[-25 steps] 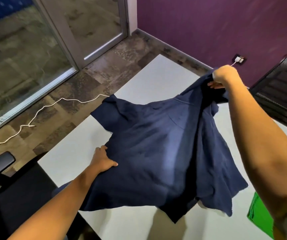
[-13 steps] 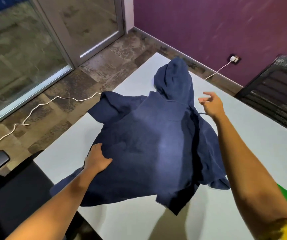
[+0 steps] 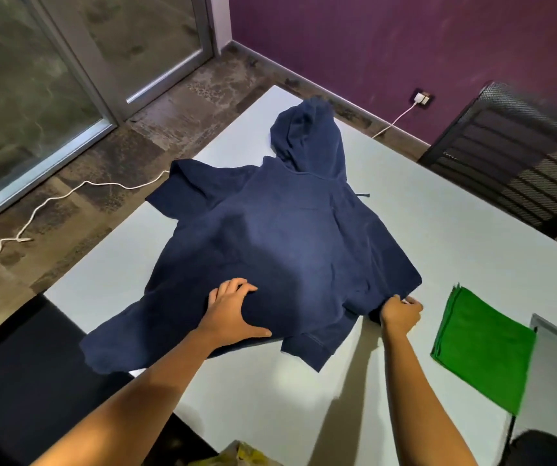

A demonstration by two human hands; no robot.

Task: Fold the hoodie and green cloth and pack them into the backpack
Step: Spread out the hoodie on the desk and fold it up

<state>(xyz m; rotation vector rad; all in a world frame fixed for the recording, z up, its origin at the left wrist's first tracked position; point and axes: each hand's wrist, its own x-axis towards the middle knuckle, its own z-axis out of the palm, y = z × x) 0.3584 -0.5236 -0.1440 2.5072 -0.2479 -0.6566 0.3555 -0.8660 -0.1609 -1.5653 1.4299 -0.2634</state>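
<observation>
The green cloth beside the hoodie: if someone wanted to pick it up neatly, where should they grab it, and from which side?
Probably by its far narrow end, where the layered edges of the green cloth line up. It lies flat and already folded on the table, apart from the hoodie, so pinching all layers together there should keep it folded. The right hand is nearest and could come from the hoodie side.

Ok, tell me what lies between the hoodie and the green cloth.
Bare table, head view; only the right hand at the hoodie hem, short of the cloth.

one navy hoodie [image 3: 280,243], one folded green cloth [image 3: 485,348], two hands, one white table [image 3: 438,237], one mesh chair [image 3: 519,156].
</observation>
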